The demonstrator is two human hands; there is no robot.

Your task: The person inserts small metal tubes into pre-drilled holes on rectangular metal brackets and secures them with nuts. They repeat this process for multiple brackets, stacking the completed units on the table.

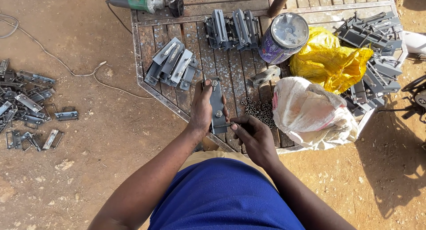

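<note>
My left hand [201,111] grips a grey metal bracket [217,103] upright over the near edge of a metal slatted table [146,61]. A bolt head shows near the bracket's top. My right hand [252,134] pinches a small fastener at the bracket's lower end, fingertips touching the metal. A pile of small dark nuts [258,110] lies on the table just right of the bracket.
Finished grey brackets lie in stacks at table left [173,63], table back [231,30] and far right [375,57]. A tin can [284,38], yellow bag [330,61] and white sack [310,114] sit right. A green angle grinder [135,1] lies at the back. More brackets [26,105] litter the dirt.
</note>
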